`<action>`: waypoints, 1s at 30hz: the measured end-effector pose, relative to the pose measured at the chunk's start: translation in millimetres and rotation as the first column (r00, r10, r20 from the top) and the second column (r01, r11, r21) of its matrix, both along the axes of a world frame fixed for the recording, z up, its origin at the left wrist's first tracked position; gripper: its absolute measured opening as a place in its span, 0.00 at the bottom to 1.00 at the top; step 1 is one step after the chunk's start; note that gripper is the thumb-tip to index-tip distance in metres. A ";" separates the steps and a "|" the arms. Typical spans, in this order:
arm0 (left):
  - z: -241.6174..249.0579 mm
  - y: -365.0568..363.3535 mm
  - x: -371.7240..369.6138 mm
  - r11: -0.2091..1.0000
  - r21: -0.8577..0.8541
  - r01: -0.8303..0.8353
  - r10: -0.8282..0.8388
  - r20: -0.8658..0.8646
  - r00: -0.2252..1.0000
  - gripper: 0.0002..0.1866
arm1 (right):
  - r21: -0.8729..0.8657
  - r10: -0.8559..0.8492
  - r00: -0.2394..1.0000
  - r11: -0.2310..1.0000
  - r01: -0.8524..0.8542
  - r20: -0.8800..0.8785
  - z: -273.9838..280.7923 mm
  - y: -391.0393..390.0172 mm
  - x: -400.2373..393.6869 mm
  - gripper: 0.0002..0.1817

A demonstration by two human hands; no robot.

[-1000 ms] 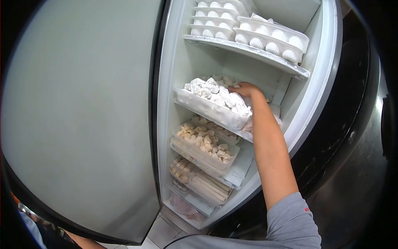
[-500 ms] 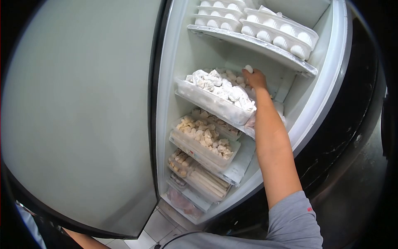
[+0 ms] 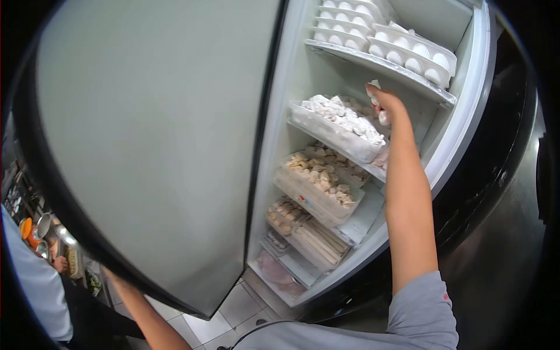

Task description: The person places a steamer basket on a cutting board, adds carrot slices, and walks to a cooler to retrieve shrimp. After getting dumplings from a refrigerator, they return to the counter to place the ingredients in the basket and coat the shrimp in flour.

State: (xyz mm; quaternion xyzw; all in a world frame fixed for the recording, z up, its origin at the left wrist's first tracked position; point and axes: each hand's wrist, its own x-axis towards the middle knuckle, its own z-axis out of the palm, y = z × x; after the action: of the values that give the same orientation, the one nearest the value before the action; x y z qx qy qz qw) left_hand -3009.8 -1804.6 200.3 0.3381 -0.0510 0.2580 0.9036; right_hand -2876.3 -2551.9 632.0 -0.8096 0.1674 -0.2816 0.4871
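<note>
My right hand point(image 3: 385, 102) reaches into the open fridge, its fingers closed on a few white pieces that look like frozen dumplings point(image 3: 374, 87). One of them pokes out below the palm. It hovers above the back right of a clear tub point(image 3: 332, 131) heaped with white, floury lumps point(image 3: 344, 116). Behind that tub are more pale pieces, partly covered by the hand. My left forearm point(image 3: 146, 315) runs behind the fridge door point(image 3: 157, 146), which hides the left hand.
White egg-shaped items in clear trays point(image 3: 411, 55) are stacked on the top shelf. Lower shelves hold a tub of yellowish dumplings point(image 3: 321, 181), and a tray of pale sticks point(image 3: 318, 242). At left, a co-worker in a light shirt point(image 3: 35, 280) stands by bowls on a counter.
My right hand has lifted slightly from the pale pieces behind the tub, now showing more white pieces in its grip. My view has shifted left, bringing the co-worker and counter into sight.
</note>
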 end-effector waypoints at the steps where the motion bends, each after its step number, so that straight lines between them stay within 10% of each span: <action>1: -3.2 3.6 -2.0 0.999 0.007 0.032 -0.032 0.040 0.999 0.23 | -0.098 0.019 1.000 0.995 -0.019 -0.003 0.2 19.7 -18.3 0.26; 4: -28.5 5.8 -2.8 0.935 0.084 0.344 -0.354 0.252 0.901 0.24 | -0.178 0.148 0.986 0.975 -0.133 0.074 -8.5 87.7 -93.5 0.27; 6: 15.2 -49.4 -44.0 0.993 -0.086 0.079 -0.091 -0.155 0.984 0.18 | -0.132 0.393 0.874 0.919 -0.370 0.285 -24.8 136.9 -146.0 0.26; 7: -7.1 -55.2 -44.1 0.957 -0.213 0.198 -0.230 -0.140 0.963 0.14 | -0.090 0.504 0.757 0.851 -0.517 0.417 -42.6 152.8 -176.5 0.25; 9: -2.6 -96.9 -71.3 0.969 -0.208 0.129 -0.194 -0.326 0.925 0.13 | -0.013 0.651 0.289 0.417 -0.909 0.702 -92.4 192.4 -242.5 0.29; 11: -30.5 -128.5 -93.6 0.800 -0.303 0.518 -0.546 -0.010 0.838 0.03 | -0.259 0.863 -0.426 -0.361 -0.896 0.272 -100.0 226.9 -295.9 0.34; 13: 12.3 -152.4 -133.9 0.721 -0.451 0.526 -0.673 -0.277 0.685 0.07 | -0.430 0.813 -0.577 -0.495 -0.755 0.078 -119.6 292.9 -357.8 0.12; 16: -33.4 -135.4 -134.3 0.672 -0.381 0.635 -0.739 -0.403 0.539 0.18 | -0.338 0.542 -0.826 -0.756 -0.561 0.158 -184.2 390.3 -378.1 0.17; 18: -43.3 -121.1 -143.4 0.730 -0.059 0.681 -0.590 -0.558 0.583 0.26 | 0.170 0.921 -0.388 -0.377 -0.911 -0.035 -241.3 411.0 -375.2 0.19; 20: -66.2 -112.3 -154.6 0.696 0.011 0.718 -0.585 -0.572 0.575 0.26 | -0.021 0.938 0.196 0.198 -0.980 -0.285 -289.7 447.3 -344.4 0.19; 22: -64.0 -100.2 -163.5 0.629 0.051 0.776 -0.592 -0.616 0.520 0.27 | -0.061 0.805 0.473 0.485 -0.872 -0.358 -344.0 474.1 -305.2 0.19; 30: -118.9 -48.7 -134.6 0.699 -0.133 0.703 -0.601 -0.642 0.476 0.37 | -0.275 0.854 0.429 0.354 -0.894 -0.294 -404.1 469.1 -212.5 0.21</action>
State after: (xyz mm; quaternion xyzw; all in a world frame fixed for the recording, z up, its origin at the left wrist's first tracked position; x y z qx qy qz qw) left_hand -3144.4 -1853.3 81.4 0.4253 0.1172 -0.2427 0.8640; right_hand -3088.7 -2082.9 228.0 -0.8652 -0.3252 0.0346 0.3801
